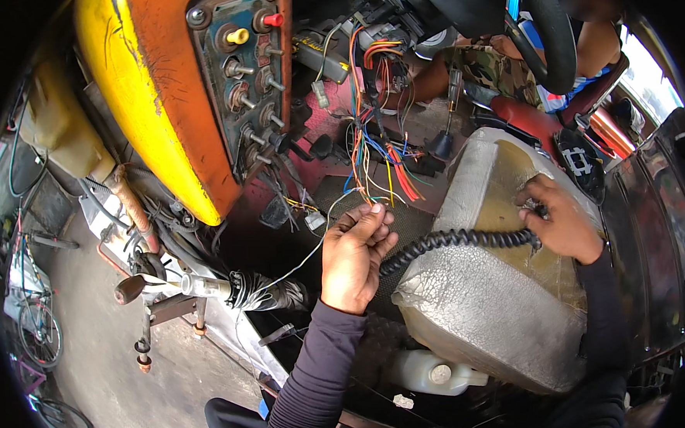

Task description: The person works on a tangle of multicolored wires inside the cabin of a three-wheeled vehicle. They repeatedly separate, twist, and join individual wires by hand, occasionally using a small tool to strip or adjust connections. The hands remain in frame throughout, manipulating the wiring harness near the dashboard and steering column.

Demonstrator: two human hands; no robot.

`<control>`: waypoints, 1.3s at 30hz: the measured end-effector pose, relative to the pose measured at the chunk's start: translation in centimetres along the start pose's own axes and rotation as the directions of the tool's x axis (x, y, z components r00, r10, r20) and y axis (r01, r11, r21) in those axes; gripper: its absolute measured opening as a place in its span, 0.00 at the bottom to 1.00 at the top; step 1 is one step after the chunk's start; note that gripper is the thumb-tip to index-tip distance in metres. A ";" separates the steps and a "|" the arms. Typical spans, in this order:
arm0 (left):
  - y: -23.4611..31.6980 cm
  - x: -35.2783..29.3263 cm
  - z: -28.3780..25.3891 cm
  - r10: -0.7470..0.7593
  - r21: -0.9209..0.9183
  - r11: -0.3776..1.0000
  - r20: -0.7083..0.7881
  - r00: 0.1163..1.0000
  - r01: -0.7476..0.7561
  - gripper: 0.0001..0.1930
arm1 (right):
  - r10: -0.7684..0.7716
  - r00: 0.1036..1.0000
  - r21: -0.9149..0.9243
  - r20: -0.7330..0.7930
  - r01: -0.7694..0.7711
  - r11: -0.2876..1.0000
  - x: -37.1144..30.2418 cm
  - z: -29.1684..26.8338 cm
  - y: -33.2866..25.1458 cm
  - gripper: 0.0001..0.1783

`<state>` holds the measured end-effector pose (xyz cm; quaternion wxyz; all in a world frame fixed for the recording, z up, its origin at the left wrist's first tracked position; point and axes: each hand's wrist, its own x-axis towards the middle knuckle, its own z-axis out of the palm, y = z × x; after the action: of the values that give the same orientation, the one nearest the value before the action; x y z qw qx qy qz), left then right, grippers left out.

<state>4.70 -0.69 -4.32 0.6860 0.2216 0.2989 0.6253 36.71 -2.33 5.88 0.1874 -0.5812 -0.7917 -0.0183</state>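
My left hand (352, 256) pinches thin coloured wires (364, 186) between thumb and fingertips. They belong to a bundle that hangs from below the black steering wheel (554, 40), with several loose ends fanned out above the hand. A black coiled cable (456, 240) runs from beside my left hand across a worn, silvery padded cover (486, 284). My right hand (564, 222) is curled over the cable's right end, which disappears under the palm. Thumb and forefinger of that hand are bent, and what lies beneath them is partly hidden.
On the left stands a yellow and orange panel (174, 106) with several toggle switches (238, 68). Below it is a lever with a brown knob (129, 289). A white plastic jug (436, 372) lies under the cover. Another person in camouflage shorts (490, 71) sits at the upper right.
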 end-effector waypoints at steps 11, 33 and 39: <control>0.7 -0.2 -0.9 -0.041 -0.054 0.998 0.032 0.999 0.042 0.06 | 0.113 0.988 -0.081 0.106 -0.105 0.991 -0.7 -1.8 1.0 0.19; 1.1 1.2 -1.5 -0.125 0.056 0.991 0.063 0.990 0.121 0.09 | -0.039 0.977 0.773 0.208 -0.139 0.619 3.3 2.1 -9.2 0.14; 0.8 0.9 -1.3 -0.130 0.064 0.990 0.051 0.990 0.126 0.09 | -0.011 0.994 0.586 0.106 -0.053 0.808 6.2 6.0 -12.3 0.11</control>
<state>3.24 0.25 -4.82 0.7257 0.2398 0.3122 0.5643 22.04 0.81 4.57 0.3166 -0.5036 -0.7607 0.2598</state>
